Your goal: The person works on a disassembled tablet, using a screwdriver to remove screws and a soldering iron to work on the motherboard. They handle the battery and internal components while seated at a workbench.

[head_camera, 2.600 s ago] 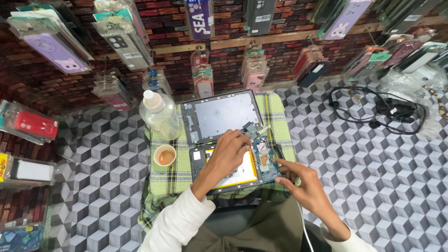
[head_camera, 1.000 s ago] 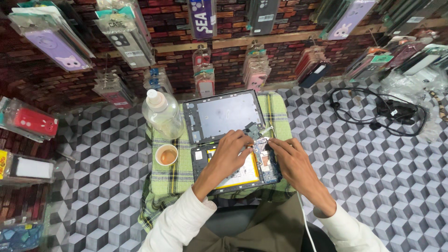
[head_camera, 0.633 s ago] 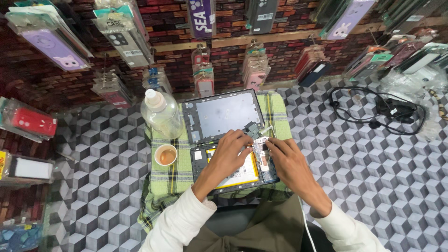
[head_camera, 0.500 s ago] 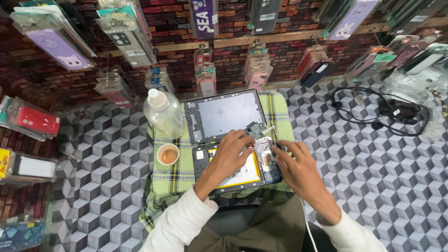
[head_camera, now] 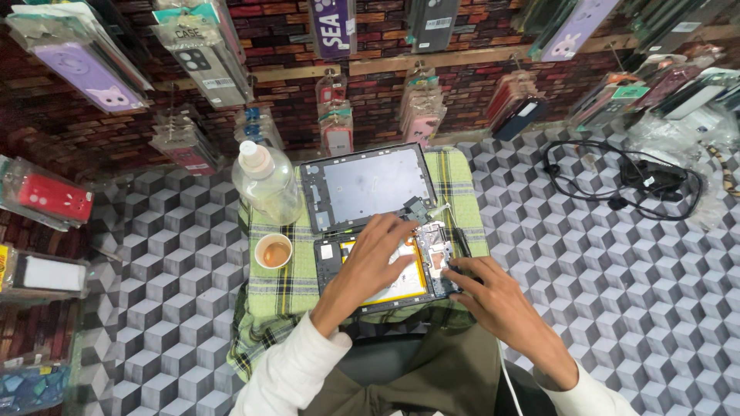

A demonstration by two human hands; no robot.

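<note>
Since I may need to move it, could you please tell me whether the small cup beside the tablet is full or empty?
Partly full: the small cup stands upright on the checked cloth, with brownish liquid showing inside.

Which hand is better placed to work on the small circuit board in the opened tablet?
Probably the left hand: its fingertips touch the circuit board. The right hand grips the tablet's lower right corner.

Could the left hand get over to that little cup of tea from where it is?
Probably yes. The left hand rests on the opened tablet, and the cup stands just to its left on the checked cloth. Nothing lies between them; the plastic bottle stands farther back, out of the way.
</note>
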